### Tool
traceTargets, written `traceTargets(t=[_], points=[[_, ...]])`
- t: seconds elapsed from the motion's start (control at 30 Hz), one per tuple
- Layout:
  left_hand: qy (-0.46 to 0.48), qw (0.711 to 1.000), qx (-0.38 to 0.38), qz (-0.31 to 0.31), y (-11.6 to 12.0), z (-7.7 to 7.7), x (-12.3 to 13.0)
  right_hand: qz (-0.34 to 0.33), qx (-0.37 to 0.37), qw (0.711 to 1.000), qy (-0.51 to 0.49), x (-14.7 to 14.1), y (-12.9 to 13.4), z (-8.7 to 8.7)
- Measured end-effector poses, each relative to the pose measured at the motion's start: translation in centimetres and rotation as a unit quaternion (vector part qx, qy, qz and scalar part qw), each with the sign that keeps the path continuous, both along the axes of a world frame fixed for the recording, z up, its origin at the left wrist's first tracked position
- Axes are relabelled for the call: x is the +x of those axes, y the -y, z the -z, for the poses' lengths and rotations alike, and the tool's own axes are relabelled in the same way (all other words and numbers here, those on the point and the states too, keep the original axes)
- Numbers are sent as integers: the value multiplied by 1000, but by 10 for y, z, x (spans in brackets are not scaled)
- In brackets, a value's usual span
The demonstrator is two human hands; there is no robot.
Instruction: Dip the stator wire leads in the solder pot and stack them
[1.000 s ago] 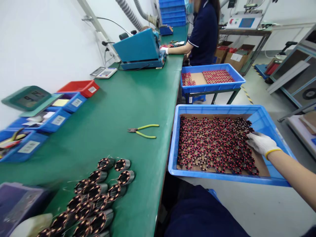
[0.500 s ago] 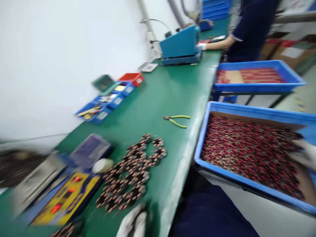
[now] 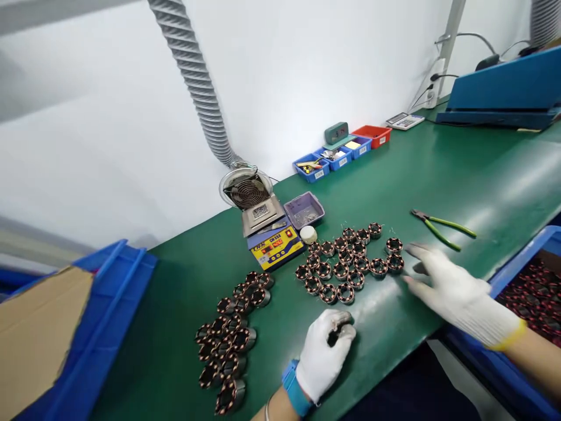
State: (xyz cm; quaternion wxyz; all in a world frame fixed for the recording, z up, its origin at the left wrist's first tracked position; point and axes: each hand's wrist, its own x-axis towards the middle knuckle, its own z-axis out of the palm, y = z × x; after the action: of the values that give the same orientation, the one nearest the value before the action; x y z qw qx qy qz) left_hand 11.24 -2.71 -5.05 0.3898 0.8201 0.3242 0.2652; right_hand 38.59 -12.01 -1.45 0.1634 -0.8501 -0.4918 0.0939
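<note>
My left hand (image 3: 326,354), in a white glove with dark fingertips, rests on the green table with its fingers curled; whether anything is inside them is hidden. My right hand (image 3: 442,280), also gloved, has its thumb and fingers spread just right of a group of copper-wound rings (image 3: 345,257), and nothing shows between them. A second group of rings (image 3: 234,327), standing taller, lies left of my left hand. Beyond my right hand are pliers with green handles (image 3: 442,229), their jaws pointing left.
Behind the rings stand a yellow-and-blue soldering unit (image 3: 277,247), a purple tray (image 3: 304,210) and a round white piece (image 3: 308,235). Small blue bins (image 3: 312,168) and a red bin (image 3: 372,135) line the wall. A blue crate (image 3: 521,257) of rings is at the right, cardboard (image 3: 39,333) at the left.
The view has swung left. My right hand has left the crate of rings and is now over the table beside the ring group. My left hand is still curled on the table.
</note>
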Motion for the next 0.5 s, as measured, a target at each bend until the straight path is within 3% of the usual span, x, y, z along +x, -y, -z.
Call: traceTargets(t=[0.13, 0.27, 0.5], points=[[12, 1000, -9, 12, -1, 3, -5, -52, -94, 989, 106, -10, -48, -6], [27, 999, -5, 22, 1, 4, -9, -118, -108, 984, 85, 20, -54, 0], [33, 999, 22, 15, 1, 5, -10, -120, -98, 986, 52, 45, -60, 14]])
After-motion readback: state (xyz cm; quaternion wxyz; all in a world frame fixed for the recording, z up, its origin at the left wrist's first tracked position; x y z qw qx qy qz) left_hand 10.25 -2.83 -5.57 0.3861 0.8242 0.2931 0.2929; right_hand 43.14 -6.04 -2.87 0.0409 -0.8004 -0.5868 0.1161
